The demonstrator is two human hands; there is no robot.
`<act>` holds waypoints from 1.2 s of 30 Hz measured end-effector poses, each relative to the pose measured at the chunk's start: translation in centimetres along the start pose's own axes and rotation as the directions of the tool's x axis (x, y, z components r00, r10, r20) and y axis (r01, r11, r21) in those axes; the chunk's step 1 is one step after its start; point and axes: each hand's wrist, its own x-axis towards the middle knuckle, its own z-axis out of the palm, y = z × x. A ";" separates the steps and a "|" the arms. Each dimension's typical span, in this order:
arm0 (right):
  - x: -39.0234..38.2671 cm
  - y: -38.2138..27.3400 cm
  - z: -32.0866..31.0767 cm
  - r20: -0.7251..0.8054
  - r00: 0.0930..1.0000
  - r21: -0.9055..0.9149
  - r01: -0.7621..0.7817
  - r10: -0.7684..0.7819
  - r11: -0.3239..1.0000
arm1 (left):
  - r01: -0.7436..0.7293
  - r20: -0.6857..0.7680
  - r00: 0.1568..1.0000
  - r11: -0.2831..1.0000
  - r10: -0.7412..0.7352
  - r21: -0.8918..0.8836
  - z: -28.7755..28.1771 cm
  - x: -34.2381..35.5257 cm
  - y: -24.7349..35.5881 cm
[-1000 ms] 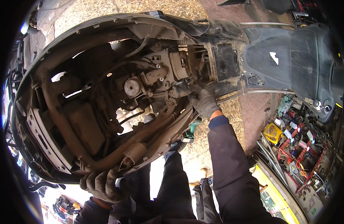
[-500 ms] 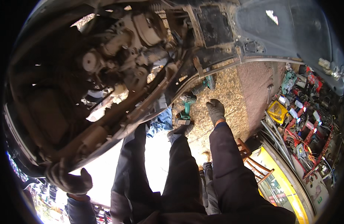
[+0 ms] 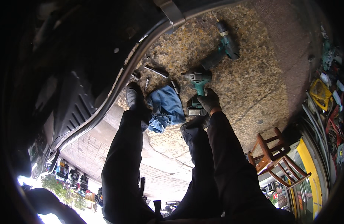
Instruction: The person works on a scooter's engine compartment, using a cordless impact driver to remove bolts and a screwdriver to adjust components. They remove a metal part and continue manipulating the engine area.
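Observation:
My right hand (image 3: 208,101), in a dark glove, is closed round the lower handle of a green and black cordless impact wrench (image 3: 198,79). The wrench's battery base sits just left of the hand, by my right shoe. Beyond it on the rough ground lies a green cordless drill (image 3: 227,44) with a long bit. A crumpled blue cloth (image 3: 166,106) lies between my feet. Around the cloth are a metal extension bar (image 3: 156,71), a dark socket (image 3: 175,87) and a thin bit (image 3: 146,84). My left forearm (image 3: 49,203) runs into the dark lower left rim, which hides the hand.
A dark vehicle body panel with a curved edge strip (image 3: 121,76) fills the upper left. To the right stands a wooden stool (image 3: 271,155) near a yellow-edged frame. Pipes and a heap of parts, with a yellow piece (image 3: 320,95), line the far right.
My view has shifted lower, under the panel edge, and the engine bay has left it. My right hand has gone from empty to holding the impact wrench. The left hand has dropped out of sight.

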 end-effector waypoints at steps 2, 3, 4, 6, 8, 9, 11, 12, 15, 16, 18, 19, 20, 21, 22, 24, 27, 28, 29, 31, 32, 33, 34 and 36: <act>1.0 0.6 1.6 -0.086 0.996 -0.010 -0.012 0.011 1.000 | 0.061 0.140 0.990 0.935 -0.013 -0.349 3.8 -1.7 7.6; 1.7 0.9 2.2 -0.094 0.994 -0.021 -0.059 0.056 0.998 | 0.141 0.272 0.962 0.838 0.010 -0.527 6.8 -3.0 11.5; 2.2 1.2 2.7 -0.135 0.990 -0.026 -0.052 0.048 0.998 | 0.249 0.416 0.908 0.728 0.054 -0.639 10.2 -4.5 15.2; 3.1 2.1 3.7 -0.134 0.991 0.010 0.031 -0.029 0.999 | 0.471 0.666 0.727 0.585 0.167 -0.661 17.5 -7.1 20.9; 4.0 3.0 4.3 -0.180 0.974 0.023 0.141 -0.134 0.990 | 0.504 0.799 0.549 0.665 0.245 -0.551 24.1 -8.7 22.8; 4.5 3.3 4.7 -0.173 0.975 0.043 0.151 -0.142 0.988 | 0.469 0.843 0.468 0.734 0.266 -0.492 28.0 -9.3 23.0; 4.9 3.8 5.4 -0.244 0.947 0.063 0.230 -0.208 0.971 | 0.429 0.887 0.445 0.840 0.124 -0.333 34.7 -10.6 23.2; 5.2 3.9 5.5 -0.231 0.953 0.073 0.219 -0.197 0.973 | 0.401 0.844 0.535 0.871 0.028 -0.283 37.9 -11.2 23.2; 5.7 3.6 5.4 -0.170 0.966 0.105 0.216 -0.196 0.971 | 0.812 0.887 0.359 0.566 -0.290 -0.143 46.6 -13.1 23.5; 5.7 3.3 5.3 -0.135 0.966 0.117 0.237 -0.221 0.964 | 0.860 0.907 0.304 0.494 -0.290 -0.131 49.2 -13.5 23.7; 5.1 3.0 4.5 -0.062 0.972 0.225 0.236 -0.228 0.945 | 0.379 0.835 0.530 0.923 -0.150 -0.075 54.0 -13.7 23.9; 4.9 2.5 4.4 0.012 0.967 0.134 0.249 -0.253 0.959 | 0.934 0.912 0.085 0.351 -0.401 0.068 55.7 -13.7 24.3; 4.3 1.8 4.2 -0.019 0.974 0.140 0.224 -0.224 0.964 | 0.944 0.876 0.180 0.330 -0.447 -0.025 56.4 -13.8 24.5; 3.2 1.4 3.9 -0.042 0.978 0.125 0.206 -0.203 0.970 | 0.951 0.874 0.188 0.304 -0.448 -0.049 56.5 -13.9 24.8; 1.9 1.0 3.2 -0.070 0.968 0.158 0.250 -0.242 0.955 | 0.958 0.897 0.178 0.281 -0.405 -0.063 55.8 -13.9 25.1; -2.0 0.1 1.5 -0.067 0.983 0.227 0.180 -0.169 0.957 | 0.969 0.927 0.042 -0.211 -0.372 -0.128 52.3 -13.5 25.7; -7.3 -2.1 -2.9 0.137 0.929 0.003 0.348 -0.345 0.937 | 0.781 0.942 0.250 -0.527 -0.227 -0.334 42.7 -12.1 27.2; -10.0 -2.8 -4.6 0.158 0.962 0.161 0.198 -0.223 0.967 | 0.784 0.851 0.470 -0.332 -0.235 -0.525 39.5 -10.6 27.4; -13.5 -3.6 -5.8 0.026 0.993 0.711 0.064 -0.117 0.700 | 0.795 0.789 0.575 -0.084 -0.216 -0.601 35.8 -9.0 27.9; -18.3 -4.7 -9.4 -0.105 0.985 0.708 0.172 -0.139 0.685 | 0.686 0.791 0.597 -0.425 -0.135 -0.590 28.6 -5.3 28.6; -21.0 -5.0 -11.2 -0.123 0.982 0.877 0.175 -0.144 0.447 | 0.381 0.858 0.512 -0.885 -0.039 -0.267 25.1 -3.3 28.7; -23.0 -5.1 -13.5 -0.030 0.983 0.912 0.100 -0.179 0.397 | 0.135 0.884 0.466 -0.990 0.023 -0.045 21.7 -1.4 29.0; -25.1 -4.8 -15.8 0.072 0.975 0.935 0.007 -0.208 0.355 | 0.121 0.877 0.481 -0.990 -0.001 -0.067 18.8 0.4 29.1; -28.7 -4.9 -19.3 0.204 0.947 0.913 -0.091 -0.250 0.398 | 0.139 0.792 0.599 -0.959 -0.116 -0.246 13.0 3.2 29.7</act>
